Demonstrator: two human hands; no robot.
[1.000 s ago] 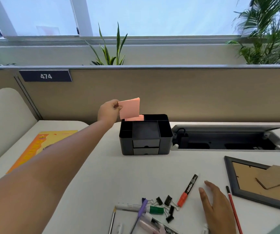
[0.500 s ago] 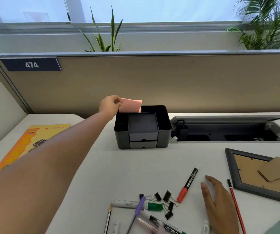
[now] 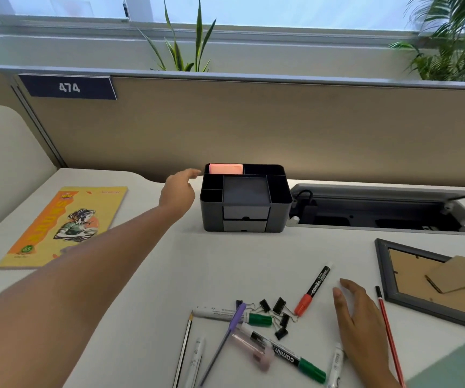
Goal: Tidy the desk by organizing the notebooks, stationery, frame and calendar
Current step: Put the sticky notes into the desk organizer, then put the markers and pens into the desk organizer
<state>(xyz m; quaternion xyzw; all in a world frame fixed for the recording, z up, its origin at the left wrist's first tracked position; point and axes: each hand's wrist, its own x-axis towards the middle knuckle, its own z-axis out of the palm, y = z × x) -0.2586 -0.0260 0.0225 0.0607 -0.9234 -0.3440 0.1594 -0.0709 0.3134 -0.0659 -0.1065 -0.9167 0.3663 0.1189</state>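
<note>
A pink pad of sticky notes [image 3: 225, 168] stands in the back left slot of the black desk organizer [image 3: 278, 211]. My left hand [image 3: 178, 191] hovers just left of the organizer, fingers relaxed, holding nothing. My right hand [image 3: 361, 320] lies flat on the desk beside a red-capped marker [image 3: 313, 289] and a red pencil [image 3: 389, 334]. Several markers, pens and black binder clips [image 3: 277, 315] are scattered in front. A grey picture frame [image 3: 388, 284] lies face down at the right. An orange-yellow notebook [image 3: 66, 225] lies at the left.
An open cable tray [image 3: 379, 214] is sunk into the desk right of the organizer. A tan partition [image 3: 281, 130] closes the back. A green-grey book corner [image 3: 455, 368] shows at the lower right. A cream chair back [image 3: 4, 163] stands at the left.
My left hand lowered the pink sticky notes into the organizer's back left slot, let go and drew back to the left. My right hand stayed on the desk.
</note>
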